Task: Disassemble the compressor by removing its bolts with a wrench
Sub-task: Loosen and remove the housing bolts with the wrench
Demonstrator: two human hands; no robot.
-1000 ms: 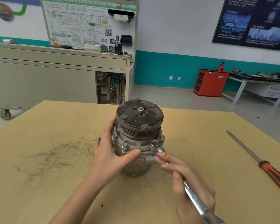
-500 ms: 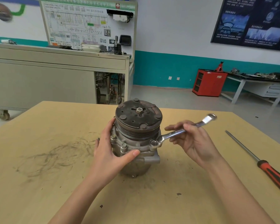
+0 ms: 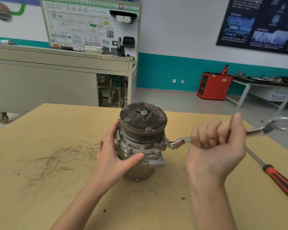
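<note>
Compressor: I see the compressor (image 3: 140, 146) standing upright around the middle of the worktop (image 3: 40, 205), a little nearer its far edge, dark clutch plate facing up.
Left hand: my left hand (image 3: 113, 156) cups the compressor's left flank, palm against the housing, thumb laid across the front below the flange, fingers wrapped out of sight behind.
Right hand: my right hand (image 3: 214, 146) is a closed fist around the shank of the wrench (image 3: 179, 142), thumb sticking up, raised above the worktop to the right of the compressor.
Wrench: it runs roughly level from the fist to the compressor's right side; its near head is at the flange bolt (image 3: 165, 141) there, but I cannot tell whether it is seated on it. The far end past my fist is blurred.
Screwdriver: a screwdriver (image 3: 279, 180) with a red and black handle lies along the worktop's right edge, handle toward the near corner, shaft passing behind my right hand.
Worktop marks: dark scuff marks (image 3: 56, 160) spread left of the compressor.
Background: a red cabinet (image 3: 214, 85) stands on the floor by the far wall.
</note>
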